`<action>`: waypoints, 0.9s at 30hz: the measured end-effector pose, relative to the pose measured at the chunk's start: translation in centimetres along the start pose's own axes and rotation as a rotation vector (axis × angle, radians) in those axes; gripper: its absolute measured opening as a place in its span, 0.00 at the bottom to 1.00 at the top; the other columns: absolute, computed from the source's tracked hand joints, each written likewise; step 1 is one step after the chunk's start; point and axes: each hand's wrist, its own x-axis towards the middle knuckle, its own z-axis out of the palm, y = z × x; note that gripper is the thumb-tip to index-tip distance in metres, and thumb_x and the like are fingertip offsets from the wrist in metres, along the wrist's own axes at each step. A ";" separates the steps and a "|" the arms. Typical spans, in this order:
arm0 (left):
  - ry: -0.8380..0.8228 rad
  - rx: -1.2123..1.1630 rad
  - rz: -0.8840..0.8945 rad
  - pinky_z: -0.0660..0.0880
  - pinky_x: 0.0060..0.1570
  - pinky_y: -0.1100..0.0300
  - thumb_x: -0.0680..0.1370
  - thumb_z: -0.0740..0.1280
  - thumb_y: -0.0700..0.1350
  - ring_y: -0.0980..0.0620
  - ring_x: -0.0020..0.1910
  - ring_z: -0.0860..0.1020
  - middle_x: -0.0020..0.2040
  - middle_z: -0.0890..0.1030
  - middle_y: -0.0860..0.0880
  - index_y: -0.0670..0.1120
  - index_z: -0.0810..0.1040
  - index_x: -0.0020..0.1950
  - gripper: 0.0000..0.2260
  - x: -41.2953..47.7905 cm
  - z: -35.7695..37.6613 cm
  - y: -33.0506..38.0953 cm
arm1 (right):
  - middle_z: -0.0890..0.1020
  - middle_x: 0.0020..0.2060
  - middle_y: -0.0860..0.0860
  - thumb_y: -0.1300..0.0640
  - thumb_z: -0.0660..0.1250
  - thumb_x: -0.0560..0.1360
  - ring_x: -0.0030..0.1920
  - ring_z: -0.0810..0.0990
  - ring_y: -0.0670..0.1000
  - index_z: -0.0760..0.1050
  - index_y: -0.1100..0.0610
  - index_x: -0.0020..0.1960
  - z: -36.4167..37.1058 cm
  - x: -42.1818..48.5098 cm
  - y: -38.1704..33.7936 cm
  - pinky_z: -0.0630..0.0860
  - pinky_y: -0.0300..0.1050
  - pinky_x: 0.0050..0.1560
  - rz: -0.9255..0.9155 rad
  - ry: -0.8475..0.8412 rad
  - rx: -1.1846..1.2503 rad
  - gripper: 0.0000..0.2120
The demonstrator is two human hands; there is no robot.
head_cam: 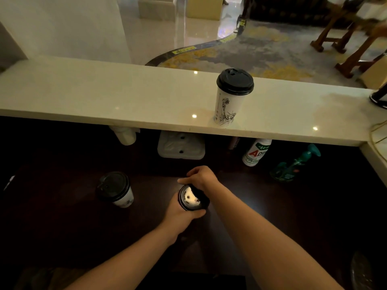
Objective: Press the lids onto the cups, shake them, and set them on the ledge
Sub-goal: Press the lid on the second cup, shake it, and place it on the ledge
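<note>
On the dark counter, my left hand (180, 212) wraps around a white paper cup (189, 198) from below. My right hand (201, 176) holds a black lid (202, 195) tilted over the cup's far right rim; the cup's pale inside still shows. A second white cup with a black lid (114, 189) stands on the dark counter to the left, apart from my hands. A third lidded cup (230, 97), white with a line drawing, stands upright on the pale stone ledge (104, 95) above the counter.
Under the ledge stand a white bottle with a green and red label (254, 152), a teal spray bottle (293, 166), a white moulded tray (181, 145) and a white cup stack (124, 135). A dark object (379, 97) sits at the ledge's right end. Wooden furniture stands beyond.
</note>
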 end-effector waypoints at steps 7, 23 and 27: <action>-0.008 0.099 -0.028 0.72 0.47 0.65 0.60 0.82 0.43 0.59 0.54 0.76 0.60 0.77 0.54 0.50 0.64 0.70 0.43 -0.3 0.9 0.4 | 0.83 0.57 0.54 0.43 0.81 0.66 0.59 0.82 0.55 0.81 0.57 0.61 -0.3 -0.9 0.1 0.76 0.44 0.51 -0.058 -0.007 -0.120 0.29; -0.309 1.095 0.565 0.58 0.74 0.51 0.69 0.69 0.66 0.51 0.76 0.51 0.78 0.55 0.54 0.56 0.52 0.78 0.44 0.8 -1.9 5.3 | 0.83 0.60 0.58 0.74 0.75 0.69 0.52 0.82 0.52 0.75 0.59 0.67 -1.9 -4.9 12.2 0.79 0.32 0.41 -0.223 -0.002 0.240 0.29; -0.289 1.022 0.536 0.59 0.74 0.53 0.72 0.67 0.64 0.53 0.74 0.53 0.76 0.57 0.53 0.54 0.53 0.78 0.40 1.1 -0.9 3.5 | 0.84 0.59 0.51 0.63 0.81 0.61 0.60 0.84 0.52 0.71 0.54 0.73 1.0 -4.8 12.2 0.81 0.48 0.59 -0.273 -0.047 0.251 0.42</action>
